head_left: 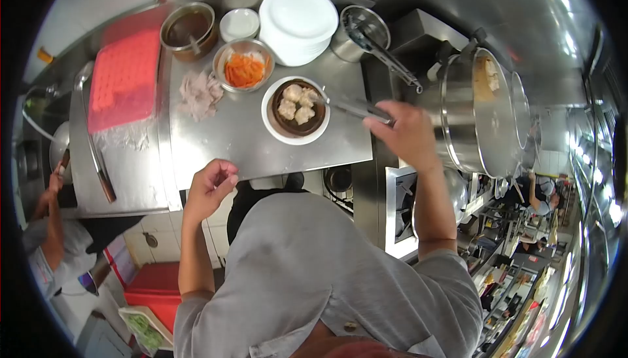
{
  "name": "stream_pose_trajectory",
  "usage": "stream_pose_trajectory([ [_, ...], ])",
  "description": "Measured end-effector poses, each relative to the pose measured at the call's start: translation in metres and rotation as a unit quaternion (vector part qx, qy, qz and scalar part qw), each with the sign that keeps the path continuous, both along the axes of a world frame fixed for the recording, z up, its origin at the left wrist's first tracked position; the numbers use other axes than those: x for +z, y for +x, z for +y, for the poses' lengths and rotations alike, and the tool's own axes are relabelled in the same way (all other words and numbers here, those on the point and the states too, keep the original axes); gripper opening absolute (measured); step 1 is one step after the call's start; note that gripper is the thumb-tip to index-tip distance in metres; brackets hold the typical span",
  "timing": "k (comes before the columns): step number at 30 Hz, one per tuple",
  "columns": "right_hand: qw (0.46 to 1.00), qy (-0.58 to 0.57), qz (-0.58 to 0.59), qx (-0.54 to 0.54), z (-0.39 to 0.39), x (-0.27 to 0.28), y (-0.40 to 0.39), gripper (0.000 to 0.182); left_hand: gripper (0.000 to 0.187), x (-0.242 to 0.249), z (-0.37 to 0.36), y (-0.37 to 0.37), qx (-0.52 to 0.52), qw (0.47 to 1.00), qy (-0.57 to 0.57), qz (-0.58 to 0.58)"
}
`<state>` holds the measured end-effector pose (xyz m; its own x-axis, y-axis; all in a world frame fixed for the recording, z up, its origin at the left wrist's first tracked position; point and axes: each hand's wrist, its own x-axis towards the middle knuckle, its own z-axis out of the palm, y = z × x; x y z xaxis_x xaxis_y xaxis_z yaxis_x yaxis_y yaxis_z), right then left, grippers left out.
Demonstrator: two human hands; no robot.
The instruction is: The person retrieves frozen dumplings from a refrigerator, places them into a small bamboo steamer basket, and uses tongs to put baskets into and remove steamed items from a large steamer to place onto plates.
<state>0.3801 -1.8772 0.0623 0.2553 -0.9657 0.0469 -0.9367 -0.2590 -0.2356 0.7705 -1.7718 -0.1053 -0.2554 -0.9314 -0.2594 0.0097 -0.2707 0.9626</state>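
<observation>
My right hand [409, 132] is closed around the handle of metal tongs [353, 105]. The tongs' tips reach the pale dumplings [304, 114], several of which sit in a round brown steamer basket [280, 125]. That basket rests on a white plate [269, 129] on the steel counter [229, 142]. Just off the counter's front edge is my left hand [210, 191], its fingers loosely curled and nothing visible in them.
Behind the plate are a bowl of shredded carrot [245, 69], stacked white plates [297, 17] and a metal pot with utensils [360, 31]. A crumpled cloth [199, 95] and red tray [124, 76] lie left. Steamer pots [481, 109] stand right. A co-worker [62, 247] is at far left.
</observation>
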Motion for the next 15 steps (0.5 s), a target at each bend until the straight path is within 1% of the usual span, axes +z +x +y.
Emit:
stream_pose_trajectory([
  [2,0.992,-0.127,0.018,-0.011,-0.03,0.016,-0.014,0.038,0.017,-0.001,-0.002,0.003,0.004,1.0,0.005,-0.003],
  [3,0.99,-0.119,0.053,-0.057,-0.051,0.031,-0.017,0.037,0.017,-0.001,-0.004,0.003,0.002,1.0,0.005,-0.002],
  [4,0.979,-0.144,0.127,-0.064,-0.079,0.039,-0.024,0.04,0.017,-0.001,-0.006,0.003,-0.001,1.0,0.005,-0.001],
  [5,0.978,-0.112,0.144,-0.097,-0.11,0.044,-0.033,0.042,0.017,-0.001,-0.008,0.002,-0.003,1.0,0.006,0.0],
  [6,0.967,-0.091,0.207,-0.12,-0.144,0.038,-0.047,0.038,0.017,0.0,-0.009,0.001,-0.002,1.0,0.003,0.004],
  [8,0.955,-0.004,0.231,-0.184,-0.199,0.027,-0.049,0.034,0.017,0.005,-0.014,-0.002,-0.001,1.0,0.0,0.016],
  [10,0.961,0.039,0.208,-0.18,-0.239,-0.01,-0.057,0.034,0.018,0.006,-0.017,-0.002,0.002,1.0,-0.001,0.025],
  [11,0.959,0.071,0.211,-0.175,-0.249,-0.026,-0.053,0.032,0.018,0.006,-0.016,0.001,0.012,1.0,-0.006,0.003],
  [12,0.963,0.081,0.191,-0.173,-0.248,-0.035,-0.046,0.038,0.018,0.005,-0.017,0.002,0.013,1.0,-0.015,-0.015],
  [13,0.967,0.109,0.18,-0.143,-0.259,-0.055,-0.053,0.052,0.019,0.004,-0.022,0.001,0.011,0.999,-0.027,-0.03],
  [14,0.966,0.136,0.16,-0.153,-0.263,-0.066,-0.053,0.063,0.019,0.009,-0.025,-0.001,0.022,0.999,-0.029,-0.018],
  [15,0.958,0.161,0.159,-0.174,-0.254,-0.059,-0.046,0.061,0.019,0.014,-0.025,0.0,0.032,0.999,-0.026,-0.008],
])
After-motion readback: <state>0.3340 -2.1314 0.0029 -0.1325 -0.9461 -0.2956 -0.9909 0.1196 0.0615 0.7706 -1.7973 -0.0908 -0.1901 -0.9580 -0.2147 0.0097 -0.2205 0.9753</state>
